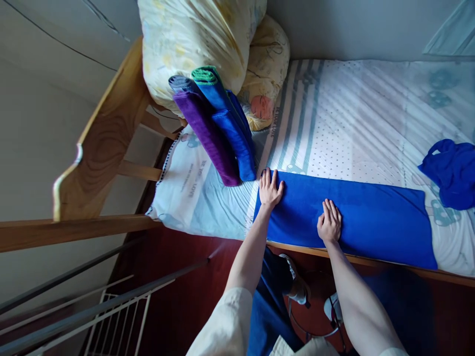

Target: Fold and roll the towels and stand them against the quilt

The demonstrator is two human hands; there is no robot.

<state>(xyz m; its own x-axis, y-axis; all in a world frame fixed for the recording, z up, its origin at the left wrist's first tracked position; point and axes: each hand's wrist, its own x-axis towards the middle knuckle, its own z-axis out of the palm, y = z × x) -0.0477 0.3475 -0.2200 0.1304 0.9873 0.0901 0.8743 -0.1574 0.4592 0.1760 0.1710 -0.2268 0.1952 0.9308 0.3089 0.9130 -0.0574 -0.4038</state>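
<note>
A long blue towel (pixel 374 217) lies folded flat along the near edge of the bed (pixel 345 123). My left hand (pixel 269 188) rests flat on its left end, fingers stretched out. Further right, my right hand (pixel 329 222) presses flat on the towel's middle, fingers together and extended. Neither hand holds anything.
A stack of folded towels, purple (pixel 208 136), blue (pixel 233 133) and green-edged, leans against yellow pillows (pixel 200 39) at the head of the bed. A crumpled blue cloth (pixel 452 170) lies at the right. A wooden headboard (pixel 104 143) and a metal rack (pixel 118 316) stand to the left.
</note>
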